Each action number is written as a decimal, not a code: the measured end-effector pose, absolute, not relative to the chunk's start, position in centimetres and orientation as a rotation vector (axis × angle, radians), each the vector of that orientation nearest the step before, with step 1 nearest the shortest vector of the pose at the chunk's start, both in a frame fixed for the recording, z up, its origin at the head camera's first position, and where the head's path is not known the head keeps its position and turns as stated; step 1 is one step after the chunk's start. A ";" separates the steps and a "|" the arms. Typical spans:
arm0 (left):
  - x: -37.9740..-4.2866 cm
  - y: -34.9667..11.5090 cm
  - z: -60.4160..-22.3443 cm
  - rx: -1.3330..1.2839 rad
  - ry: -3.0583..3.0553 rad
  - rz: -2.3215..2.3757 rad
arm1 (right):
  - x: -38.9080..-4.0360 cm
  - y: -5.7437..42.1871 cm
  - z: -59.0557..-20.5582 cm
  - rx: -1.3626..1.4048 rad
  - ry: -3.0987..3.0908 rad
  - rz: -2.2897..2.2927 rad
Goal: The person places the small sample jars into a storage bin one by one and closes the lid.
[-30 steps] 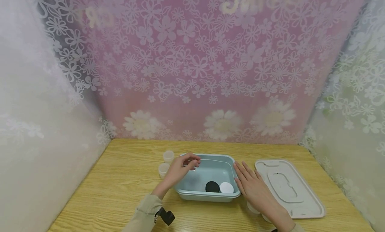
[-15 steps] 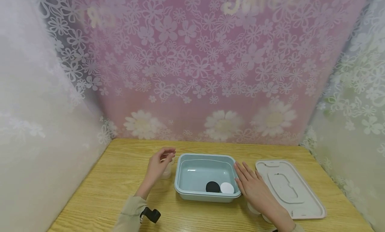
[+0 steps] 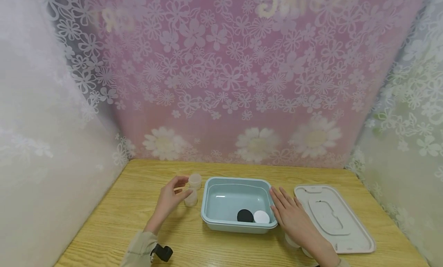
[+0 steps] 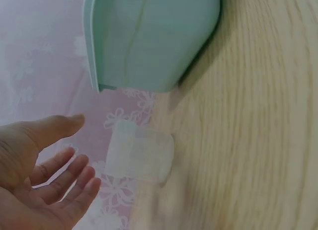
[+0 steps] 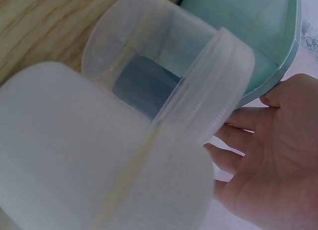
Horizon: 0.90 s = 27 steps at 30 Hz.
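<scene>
A light blue plastic tub [image 3: 238,227] stands mid-table, holding a black round-topped thing [image 3: 245,215] and a white round-topped one [image 3: 261,216] at its near right. Left of the tub are two translucent lidded jars, the farther jar [image 3: 195,180] and the nearer jar [image 3: 191,199]. My left hand [image 3: 169,197], thumb and fingers spread and loosely bent, is beside the nearer jar; the left wrist view shows a gap between the hand and a jar [image 4: 141,151]. My right hand [image 3: 293,216] rests with straight fingers against the tub's right rim.
A pale lid [image 3: 332,213] lies flat on the right. Beneath my right forearm, two jars are partly hidden; the right wrist view shows a clear jar [image 5: 208,86], a dark shape visible through it, and a whitish jar [image 5: 99,155]. Patterned curtains surround the table [image 3: 131,205].
My left hand has moved left from above the tub to beside the jars, then slightly lower, uncovering the jars. My right hand keeps its place at the tub's rim.
</scene>
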<state>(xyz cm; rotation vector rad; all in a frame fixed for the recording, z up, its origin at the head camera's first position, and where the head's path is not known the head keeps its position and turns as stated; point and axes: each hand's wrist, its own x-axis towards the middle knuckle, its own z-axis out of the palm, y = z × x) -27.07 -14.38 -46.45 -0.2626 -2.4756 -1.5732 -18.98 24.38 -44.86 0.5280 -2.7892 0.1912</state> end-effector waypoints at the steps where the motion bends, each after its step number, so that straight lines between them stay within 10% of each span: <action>1: -27.1 -14.5 -46.6 -0.262 -2.498 -1.557 | -19.0 24.4 -44.9 0.527 -2.791 0.193; 27: -26.8 -14.8 -47.1 -0.286 -2.577 -1.557 | -19.0 24.4 -45.0 0.528 -2.787 0.185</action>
